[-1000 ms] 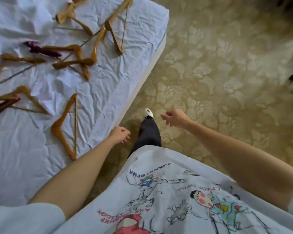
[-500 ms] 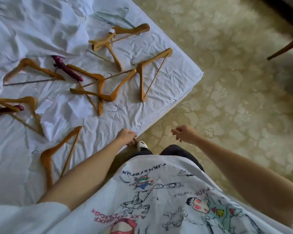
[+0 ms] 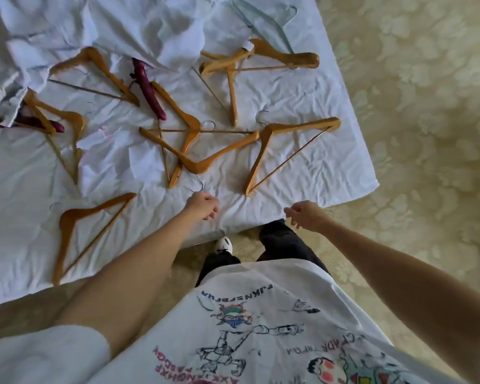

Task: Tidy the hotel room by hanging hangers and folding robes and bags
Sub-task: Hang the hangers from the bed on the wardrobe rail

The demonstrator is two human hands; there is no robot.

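wooden hangers [image 3: 283,151] | wrinkled bed sheet [image 3: 122,217] | hands [image 3: 203,205] loosely curled, empty

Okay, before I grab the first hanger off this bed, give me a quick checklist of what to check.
1. Left hand free: ok, loosely curled, holds nothing.
2. Right hand free: ok, holds nothing.
3. A hanger within reach: ok, a metal hook lies just beyond the left hand.
4. That crossed hanger lifts cleanly: not ok, it overlaps another.
5. Single hanger near the bed corner untangled: ok.
6. Rail to hang on: cannot tell, none in view.
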